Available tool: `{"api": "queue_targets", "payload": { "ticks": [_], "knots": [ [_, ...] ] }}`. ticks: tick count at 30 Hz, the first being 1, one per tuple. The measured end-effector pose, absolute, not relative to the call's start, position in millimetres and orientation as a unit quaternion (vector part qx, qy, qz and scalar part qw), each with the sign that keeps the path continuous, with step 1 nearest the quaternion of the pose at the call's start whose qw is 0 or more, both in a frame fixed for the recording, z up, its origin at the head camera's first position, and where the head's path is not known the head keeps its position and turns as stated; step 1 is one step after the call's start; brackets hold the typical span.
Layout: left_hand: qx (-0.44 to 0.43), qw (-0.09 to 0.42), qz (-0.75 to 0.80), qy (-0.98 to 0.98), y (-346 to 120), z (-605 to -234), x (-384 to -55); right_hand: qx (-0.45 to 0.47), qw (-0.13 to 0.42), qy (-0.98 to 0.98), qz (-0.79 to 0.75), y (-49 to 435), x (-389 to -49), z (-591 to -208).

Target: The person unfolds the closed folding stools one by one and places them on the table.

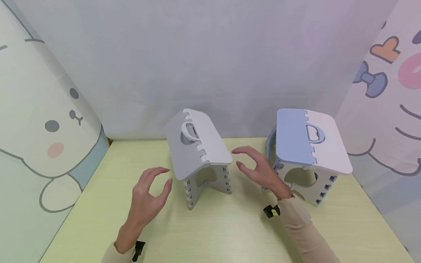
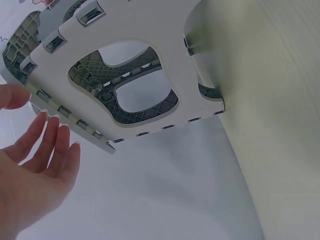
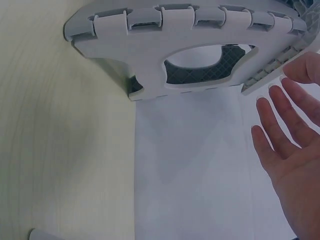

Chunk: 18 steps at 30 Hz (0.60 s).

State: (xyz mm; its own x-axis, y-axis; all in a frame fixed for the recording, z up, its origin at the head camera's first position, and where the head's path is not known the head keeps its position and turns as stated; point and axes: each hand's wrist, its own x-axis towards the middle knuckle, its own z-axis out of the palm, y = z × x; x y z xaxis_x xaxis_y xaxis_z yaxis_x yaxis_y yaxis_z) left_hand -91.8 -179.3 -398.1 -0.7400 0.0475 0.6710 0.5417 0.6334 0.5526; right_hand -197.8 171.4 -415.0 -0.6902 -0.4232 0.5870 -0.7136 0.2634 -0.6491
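A grey and white folding stool (image 1: 210, 140) stands on the table, its hinged top peaked like a roof and a loop handle (image 1: 185, 128) raised at the middle. My left hand (image 1: 146, 199) is just left of this stool, thumb and fingers spread in a loose curve, holding nothing. On its other side my right hand (image 1: 258, 170) is held in the same loose curve, fingertips a little off the edge of the top. Both wrist views show the stool's side panel (image 2: 172, 105) with its large cutout, the fingers (image 3: 285, 120) beside it.
A second folding stool (image 1: 292, 138), blue and white, stands at the right, partly behind my right forearm. The pale wooden table (image 1: 210, 233) meets a light grey backdrop (image 1: 210, 65) at the back. Panels with cartoon animals (image 1: 56, 146) flank both sides.
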Motion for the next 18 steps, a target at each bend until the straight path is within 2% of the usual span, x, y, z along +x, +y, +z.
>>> {"api": "queue_targets", "payload": {
  "ticks": [18],
  "knots": [
    [-0.212,0.387,-0.413,-0.797,-168.2,-384.2,-99.3,0.380,0.170,-0.763,0.495,170.1,-197.1,-399.2]
  ]
}}
